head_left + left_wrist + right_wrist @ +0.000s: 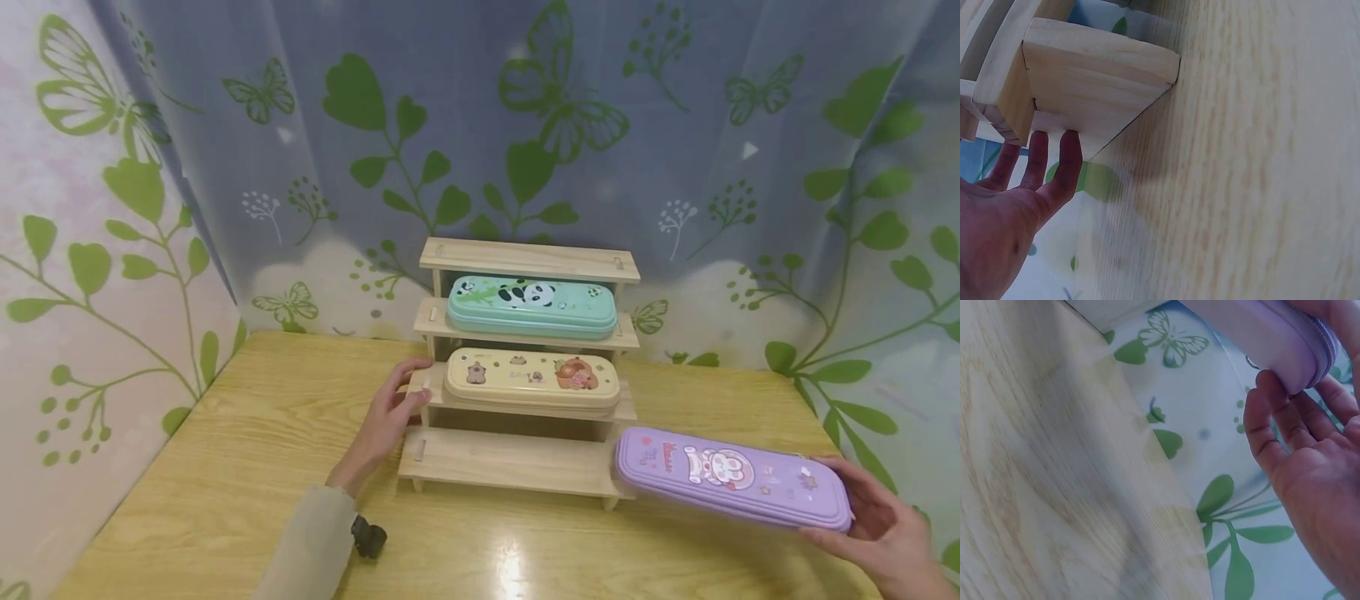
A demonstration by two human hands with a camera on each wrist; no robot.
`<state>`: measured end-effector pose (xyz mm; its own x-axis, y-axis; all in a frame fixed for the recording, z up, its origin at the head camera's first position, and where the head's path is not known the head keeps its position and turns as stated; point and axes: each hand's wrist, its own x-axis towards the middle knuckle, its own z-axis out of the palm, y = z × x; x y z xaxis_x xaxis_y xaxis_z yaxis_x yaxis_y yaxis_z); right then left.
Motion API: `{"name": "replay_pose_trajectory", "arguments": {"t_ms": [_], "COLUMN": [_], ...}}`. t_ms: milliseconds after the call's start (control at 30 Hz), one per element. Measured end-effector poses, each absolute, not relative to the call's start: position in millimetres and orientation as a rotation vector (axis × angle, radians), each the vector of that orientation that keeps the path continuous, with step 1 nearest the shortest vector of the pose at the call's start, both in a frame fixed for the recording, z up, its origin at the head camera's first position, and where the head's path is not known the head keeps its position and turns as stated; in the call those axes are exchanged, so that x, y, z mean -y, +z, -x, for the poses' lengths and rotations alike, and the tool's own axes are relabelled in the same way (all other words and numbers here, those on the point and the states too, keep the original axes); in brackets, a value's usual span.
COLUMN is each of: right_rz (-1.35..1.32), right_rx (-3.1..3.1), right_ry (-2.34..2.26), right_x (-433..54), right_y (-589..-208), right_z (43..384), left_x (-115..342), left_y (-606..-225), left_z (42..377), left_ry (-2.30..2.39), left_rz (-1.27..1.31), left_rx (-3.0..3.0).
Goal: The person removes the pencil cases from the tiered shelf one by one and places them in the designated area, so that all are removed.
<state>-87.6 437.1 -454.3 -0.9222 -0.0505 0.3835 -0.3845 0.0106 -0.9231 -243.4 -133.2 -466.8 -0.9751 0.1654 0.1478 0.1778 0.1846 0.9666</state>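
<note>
A purple pencil case (738, 479) with a cartoon bunny on its lid is held by its right end in my right hand (885, 525). Its left end overlaps the right end of the bottom tier of a stepped wooden rack (502, 458) in the head view. In the right wrist view, fingers (1279, 419) support the case (1272, 337) from below. My left hand (382, 417) touches the rack's left side, thumb at the third tier's end. In the left wrist view, its extended fingertips (1070, 139) meet the side panel (1097, 81).
A cream pencil case (532, 379) lies on the third tier from the top, and a mint panda pencil case (532, 308) on the second. The rack stands on a wood-grain table (300, 375). Behind hangs a leaf-and-butterfly curtain (465, 100). A black device (369, 537) sits at my left wrist.
</note>
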Motion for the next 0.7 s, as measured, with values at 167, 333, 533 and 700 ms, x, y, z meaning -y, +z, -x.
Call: {"name": "replay_pose_trajectory", "arguments": {"t_ms": [167, 333, 533, 700], "right_rz": [-0.448, -0.284, -0.092, 0.184], "right_rx": [1.952, 1.918, 1.878, 1.882], "right_ry": [2.003, 1.982, 1.952, 1.843], "right_x": [-443.6, -441.4, -428.1, -409.8], "right_y": [-453.5, -452.0, -453.4, -451.6], "right_z": [85.2, 86.1, 97.1, 110.1], "left_x": [132.5, 132.2, 132.1, 131.2], "left_y": [-468.4, -468.2, -468.5, -468.2], "left_z": [244.8, 244.6, 245.0, 244.7], "left_ry": [-1.976, -1.985, -1.982, -1.99], "left_rz": [0.348, 0.351, 0.349, 0.35], "left_rx": [2.402, 2.39, 2.394, 2.382]}}
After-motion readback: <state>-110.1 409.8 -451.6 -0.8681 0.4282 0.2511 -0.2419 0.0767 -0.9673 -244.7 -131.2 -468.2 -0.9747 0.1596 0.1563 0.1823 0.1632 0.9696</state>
